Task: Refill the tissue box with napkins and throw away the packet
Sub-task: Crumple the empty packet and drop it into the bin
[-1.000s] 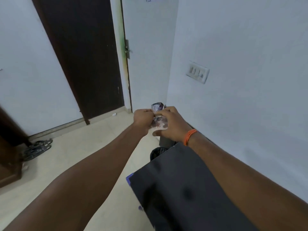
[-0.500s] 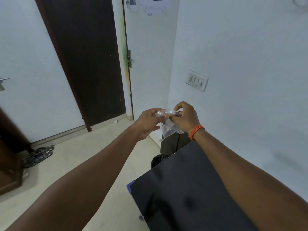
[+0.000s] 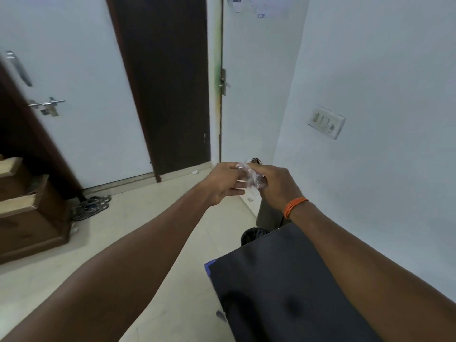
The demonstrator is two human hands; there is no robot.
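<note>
A crumpled clear plastic packet [image 3: 251,176] is held between both hands out in front of me, above the floor near the wall corner. My left hand [image 3: 223,183] pinches its left side with fingers curled. My right hand [image 3: 276,185], with an orange thread band on the wrist, grips its right side. Below the hands stands a bin with a black liner [image 3: 253,235], partly hidden behind a black tabletop [image 3: 283,287]. No tissue box is in view.
A dark wooden door [image 3: 167,82] and a white door with a latch [image 3: 47,104] stand ahead. Wooden furniture [image 3: 27,213] and sandals [image 3: 91,206] sit at the left. A switch plate [image 3: 325,122] is on the right wall. Pale floor tiles [image 3: 153,218] lie between.
The view has tilted and turned left, showing more of the white door and furniture. Both hands stay on the packet and have squeezed it smaller, drifting slightly lower.
</note>
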